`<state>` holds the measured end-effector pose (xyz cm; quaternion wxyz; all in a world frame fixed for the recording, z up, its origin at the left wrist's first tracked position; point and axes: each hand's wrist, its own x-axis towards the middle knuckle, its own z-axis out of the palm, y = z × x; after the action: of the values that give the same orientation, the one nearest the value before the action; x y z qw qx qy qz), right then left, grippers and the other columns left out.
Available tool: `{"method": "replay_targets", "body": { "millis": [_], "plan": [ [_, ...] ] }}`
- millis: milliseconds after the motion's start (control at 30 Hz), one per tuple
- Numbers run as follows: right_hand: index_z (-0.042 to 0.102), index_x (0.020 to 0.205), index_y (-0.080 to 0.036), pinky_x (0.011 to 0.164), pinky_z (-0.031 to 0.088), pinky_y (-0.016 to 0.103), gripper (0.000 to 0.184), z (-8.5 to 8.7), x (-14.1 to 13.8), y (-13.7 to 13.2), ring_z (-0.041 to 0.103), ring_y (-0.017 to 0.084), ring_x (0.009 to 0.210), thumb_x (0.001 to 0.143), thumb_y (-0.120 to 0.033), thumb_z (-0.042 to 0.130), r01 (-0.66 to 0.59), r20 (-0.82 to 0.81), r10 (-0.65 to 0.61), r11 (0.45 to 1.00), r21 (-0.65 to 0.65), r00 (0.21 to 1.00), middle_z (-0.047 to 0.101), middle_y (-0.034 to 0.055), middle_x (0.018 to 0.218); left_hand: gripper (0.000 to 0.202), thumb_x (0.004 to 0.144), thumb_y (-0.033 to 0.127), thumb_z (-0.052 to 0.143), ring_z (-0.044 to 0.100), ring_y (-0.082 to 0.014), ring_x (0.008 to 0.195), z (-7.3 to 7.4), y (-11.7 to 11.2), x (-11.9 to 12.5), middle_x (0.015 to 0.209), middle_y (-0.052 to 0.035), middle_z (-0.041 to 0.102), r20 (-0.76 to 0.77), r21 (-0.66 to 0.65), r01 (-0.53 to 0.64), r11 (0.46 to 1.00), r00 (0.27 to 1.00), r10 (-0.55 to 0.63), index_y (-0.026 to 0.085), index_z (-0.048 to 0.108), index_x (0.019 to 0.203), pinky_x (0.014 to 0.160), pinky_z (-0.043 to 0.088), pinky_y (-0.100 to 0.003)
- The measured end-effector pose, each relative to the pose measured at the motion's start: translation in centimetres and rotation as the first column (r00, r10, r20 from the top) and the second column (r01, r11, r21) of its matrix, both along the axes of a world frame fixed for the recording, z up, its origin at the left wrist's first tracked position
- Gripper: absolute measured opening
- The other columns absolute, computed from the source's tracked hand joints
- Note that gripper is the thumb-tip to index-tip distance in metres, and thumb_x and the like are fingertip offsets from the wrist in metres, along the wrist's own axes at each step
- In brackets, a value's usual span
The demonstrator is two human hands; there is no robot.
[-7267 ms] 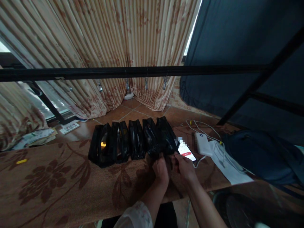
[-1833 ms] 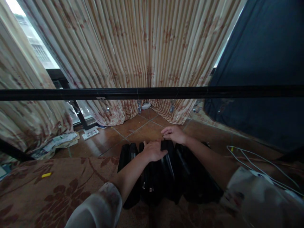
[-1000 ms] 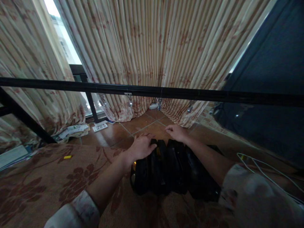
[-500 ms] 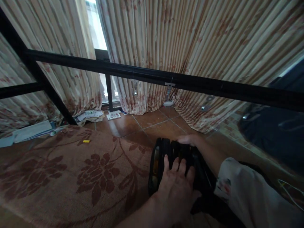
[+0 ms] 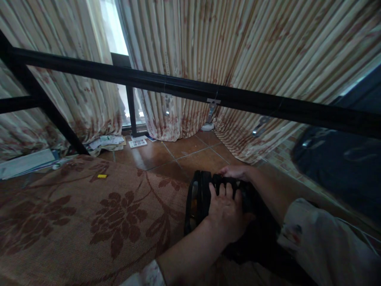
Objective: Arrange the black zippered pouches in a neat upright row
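Observation:
Several black zip pouches (image 5: 199, 198) stand pressed together in a row on a brown floral mat (image 5: 89, 210). My left hand (image 5: 226, 210) lies flat on top of the row, fingers spread over the pouches. At the far end of the row my right hand (image 5: 236, 172) curls over the pouches' ends, its arm in a pale floral sleeve crossing in from the right. Something yellow shows through the side of the leftmost pouch.
A black metal bar (image 5: 190, 89) crosses the view above the mat, with a slanted black strut (image 5: 50, 115) at left. Striped curtains (image 5: 208, 51) hang behind. Papers (image 5: 107, 142) lie on the tiled floor (image 5: 184, 153). A small yellow item (image 5: 102, 176) lies on the mat. A dark bag (image 5: 336, 163) sits at right.
My left hand has slid a little further over the pouch tops and both hands press the row tighter. The view has shifted slightly; seconds ago the pouches stood spread apart beside a phone.

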<state>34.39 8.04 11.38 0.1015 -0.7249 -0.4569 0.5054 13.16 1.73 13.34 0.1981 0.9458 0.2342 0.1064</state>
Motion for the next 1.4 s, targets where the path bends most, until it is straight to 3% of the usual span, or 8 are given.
{"method": "replay_targets", "body": {
  "millis": [300,533,767,900,1067,1233,1300,1400],
  "plan": [
    [0.065,0.100,-0.014,0.078,0.055,0.035,0.019,0.3,-0.2,0.7,0.065,0.015,0.084,0.091,-0.030,0.063,-0.033,0.201,-0.027,0.957,0.287,0.979,0.068,0.0037,0.096,0.077,0.087,0.064,0.039,0.029,-0.0394,0.141,-0.7,0.5,1.3,0.152,-0.0204,0.038,-0.089,0.019,0.028,0.999,0.996,-0.026,0.014,0.040,0.146,0.114,0.010,-0.067],
    [0.070,0.088,-0.016,0.081,0.051,0.031,0.011,1.3,-0.4,-0.4,0.066,0.016,0.081,0.078,-0.018,0.071,-0.120,0.303,-0.040,0.863,0.491,0.952,0.071,0.0018,0.084,0.072,0.090,0.060,0.036,0.033,-0.0381,0.138,-0.7,0.2,1.0,0.149,-0.0204,0.042,-0.101,0.043,0.038,0.998,0.994,-0.033,0.009,0.046,0.140,0.115,0.010,-0.066],
    [0.067,0.094,-0.014,0.077,0.054,0.033,0.015,2.9,-1.2,-1.8,0.065,0.015,0.078,0.086,-0.027,0.067,-0.171,0.306,-0.002,0.825,0.538,0.952,0.068,0.0023,0.085,0.068,0.091,0.061,0.037,0.039,-0.0375,0.134,-0.8,0.5,0.6,0.141,-0.0215,0.050,-0.048,0.077,0.059,0.995,0.997,-0.055,0.010,0.051,0.134,0.113,0.015,-0.068],
    [0.065,0.097,-0.014,0.078,0.054,0.035,0.019,3.7,-2.1,-3.2,0.065,0.014,0.080,0.091,-0.032,0.062,-0.099,0.301,-0.113,0.789,0.606,0.947,0.068,0.0025,0.092,0.055,0.095,0.055,0.036,0.040,-0.0334,0.135,-0.1,0.6,-1.2,0.140,-0.0146,0.052,0.099,0.083,0.085,0.993,0.991,-0.093,0.019,0.049,0.134,0.110,0.021,-0.069],
    [0.068,0.098,-0.015,0.088,0.049,0.032,0.015,4.8,-4.6,-9.0,0.066,0.016,0.090,0.087,-0.018,0.058,0.074,0.232,-0.397,0.621,0.780,0.888,0.072,0.0054,0.096,0.046,0.094,0.038,0.047,0.043,-0.0275,0.134,0.1,0.4,-6.9,0.144,-0.0094,0.050,0.300,0.007,0.004,1.000,0.954,-0.006,0.025,0.044,0.139,0.114,0.025,-0.059],
    [0.070,0.098,-0.022,0.080,0.052,0.030,0.021,3.1,-11.2,-19.3,0.066,0.019,0.090,0.090,-0.037,0.057,0.253,0.053,-0.623,0.393,0.884,0.780,0.072,0.0033,0.096,0.061,0.089,0.041,0.057,0.039,-0.0285,0.138,-3.9,0.6,-12.1,0.149,-0.0114,0.044,0.457,-0.263,-0.224,0.938,0.828,0.325,0.024,0.038,0.145,0.114,0.033,-0.049],
    [0.069,0.098,-0.024,0.079,0.052,0.028,0.021,1.3,-14.4,-23.0,0.066,0.018,0.091,0.091,-0.037,0.055,0.319,0.013,-0.645,0.395,0.862,0.764,0.071,0.0028,0.097,0.069,0.088,0.044,0.058,0.041,-0.0276,0.138,-6.0,0.6,-12.6,0.150,-0.0127,0.042,0.415,-0.471,-0.253,0.845,0.782,0.466,0.022,0.031,0.148,0.113,0.036,-0.046],
    [0.068,0.098,-0.024,0.082,0.052,0.028,0.021,-1.8,-18.5,-27.0,0.066,0.019,0.097,0.092,-0.036,0.052,0.414,-0.035,-0.660,0.429,0.803,0.751,0.070,0.0045,0.101,0.069,0.087,0.045,0.059,0.052,-0.0251,0.129,-7.9,0.2,-12.2,0.139,-0.0121,0.056,0.379,-0.657,-0.130,0.743,0.795,0.474,0.020,0.034,0.147,0.110,0.041,-0.042]
  ]
}}
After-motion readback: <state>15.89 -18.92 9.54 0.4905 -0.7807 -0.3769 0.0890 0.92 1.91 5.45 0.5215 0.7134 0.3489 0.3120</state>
